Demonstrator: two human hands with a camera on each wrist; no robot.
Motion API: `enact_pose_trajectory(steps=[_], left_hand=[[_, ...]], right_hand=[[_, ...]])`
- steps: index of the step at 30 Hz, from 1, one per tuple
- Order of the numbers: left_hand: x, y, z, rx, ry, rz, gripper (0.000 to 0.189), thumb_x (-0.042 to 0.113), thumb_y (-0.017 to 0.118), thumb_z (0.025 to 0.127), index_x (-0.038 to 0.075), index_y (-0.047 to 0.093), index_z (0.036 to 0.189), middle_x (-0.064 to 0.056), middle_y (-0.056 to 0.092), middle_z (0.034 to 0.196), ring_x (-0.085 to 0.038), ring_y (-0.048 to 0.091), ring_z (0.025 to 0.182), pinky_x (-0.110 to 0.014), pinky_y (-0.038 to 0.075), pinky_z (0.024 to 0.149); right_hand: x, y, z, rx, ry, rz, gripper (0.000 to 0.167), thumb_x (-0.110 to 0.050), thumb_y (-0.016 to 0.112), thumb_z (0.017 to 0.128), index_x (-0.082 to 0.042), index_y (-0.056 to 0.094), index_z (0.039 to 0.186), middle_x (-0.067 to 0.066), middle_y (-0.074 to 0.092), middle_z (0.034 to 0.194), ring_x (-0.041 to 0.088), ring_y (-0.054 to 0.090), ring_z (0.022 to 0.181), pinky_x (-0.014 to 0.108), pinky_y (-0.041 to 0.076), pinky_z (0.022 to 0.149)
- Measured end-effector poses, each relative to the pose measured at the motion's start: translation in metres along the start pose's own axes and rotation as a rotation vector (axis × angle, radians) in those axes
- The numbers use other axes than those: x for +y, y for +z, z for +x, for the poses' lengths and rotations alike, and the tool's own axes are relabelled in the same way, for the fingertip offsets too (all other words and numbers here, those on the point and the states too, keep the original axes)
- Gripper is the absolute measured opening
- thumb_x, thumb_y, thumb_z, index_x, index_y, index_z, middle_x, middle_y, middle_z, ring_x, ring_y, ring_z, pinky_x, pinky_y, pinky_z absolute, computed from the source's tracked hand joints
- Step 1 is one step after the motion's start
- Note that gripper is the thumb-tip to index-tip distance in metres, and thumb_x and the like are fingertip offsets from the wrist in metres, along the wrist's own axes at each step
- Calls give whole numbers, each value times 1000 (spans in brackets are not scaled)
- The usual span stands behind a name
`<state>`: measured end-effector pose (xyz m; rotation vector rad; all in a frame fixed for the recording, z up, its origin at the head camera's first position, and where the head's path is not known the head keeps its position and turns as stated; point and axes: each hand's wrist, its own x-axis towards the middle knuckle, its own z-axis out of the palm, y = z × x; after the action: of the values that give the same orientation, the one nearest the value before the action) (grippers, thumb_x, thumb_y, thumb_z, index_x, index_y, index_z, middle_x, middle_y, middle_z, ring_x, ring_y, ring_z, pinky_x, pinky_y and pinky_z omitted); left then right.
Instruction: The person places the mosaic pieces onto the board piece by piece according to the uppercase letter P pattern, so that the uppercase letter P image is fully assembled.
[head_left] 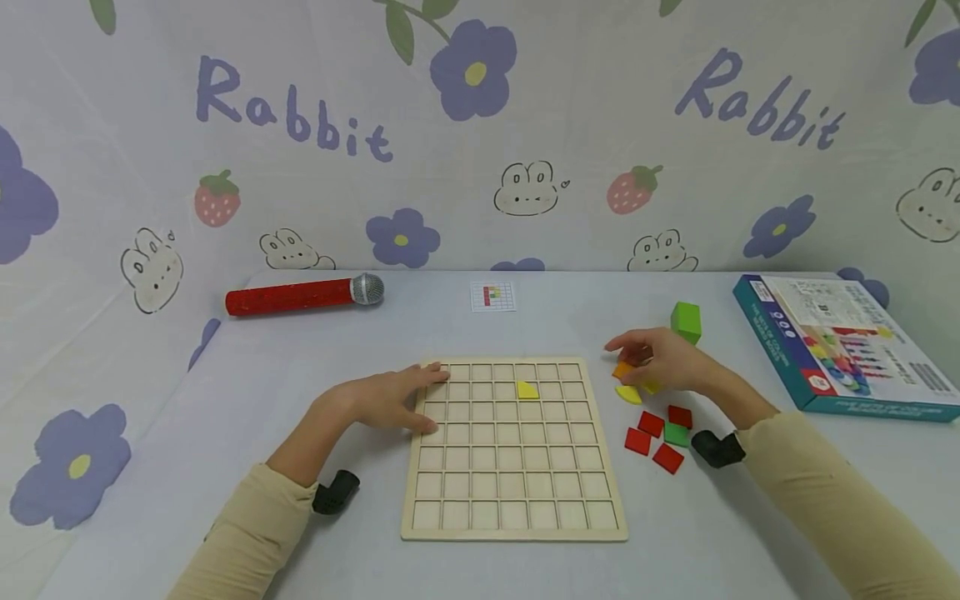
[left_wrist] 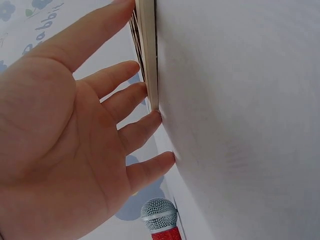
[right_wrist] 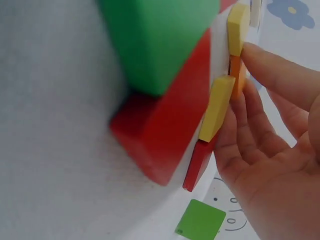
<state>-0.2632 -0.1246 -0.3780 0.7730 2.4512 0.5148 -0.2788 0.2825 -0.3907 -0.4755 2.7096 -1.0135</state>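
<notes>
At the left edge of the pale gridded board (head_left: 509,459), left hand (head_left: 390,398) spread. Yellow quarter-round tile (head_left: 527,390) set second row from far edge. Right hand (head_left: 663,360) at orange tile (head_left: 622,370), pinch cannot be confirmed

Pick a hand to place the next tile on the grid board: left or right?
Right, I'd say. The right hand is at the orange tile, near the red tiles; the left hand touches the grid board at its left edge, away from them.

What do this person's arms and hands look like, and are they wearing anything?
The left hand and right hand are bare, without gloves. Beige sleeves end short of the wrists; a small black piece shows beside each sleeve.
</notes>
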Motion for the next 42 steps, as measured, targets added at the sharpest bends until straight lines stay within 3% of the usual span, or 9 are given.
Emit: enact_pose_trajectory(steps=[6,11,16,22,30,42], left_hand=[[-1,0,0,-1,10,-16,78,34,68,89,13,25,152,-7,13,158,-28,8,144,-50,15,112],[0,1,1,3,5,-11,78,33,68,89,13,26,152,-7,14,158,-28,9,144,-50,16,112],[1,0,1,2,4,-12,78,34,68,89,13,26,152,-7,14,158,-28,8,144,-50,15,112],[0,1,1,-1,10,-8,78,34,67,89,13,25,152,-7,13,158,-28,8,144,-50,16,112],[1,0,-1,2,15,-4,78,33,67,90,12,25,152,-9,14,158,-29,9,143,-50,16,111],[1,2,-1,5,15,-5,78,34,67,90,13,26,152,-8,14,158,-29,9,143,-50,16,112]], right_hand=[[0,-2,-1,36,60,-32,39,-5,73,83,-2,62,120,14,57,99,32,53,95,30,53,72],[0,-2,-1,81,121,-46,31,-8,70,86,-2,64,116,17,60,103,29,55,89,29,54,69],[-4,-2,-2,134,168,40,28,-10,67,89,-1,63,115,22,60,108,28,59,83,28,54,67],[-9,-1,0,157,234,124,29,-16,67,89,-2,65,115,20,62,111,27,59,87,25,53,68],[-23,8,4,114,237,213,33,-17,71,88,0,64,116,19,63,111,26,62,89,27,54,74],[-47,26,20,-23,238,420,36,-12,69,89,3,59,120,17,62,110,22,66,87,28,54,77]])
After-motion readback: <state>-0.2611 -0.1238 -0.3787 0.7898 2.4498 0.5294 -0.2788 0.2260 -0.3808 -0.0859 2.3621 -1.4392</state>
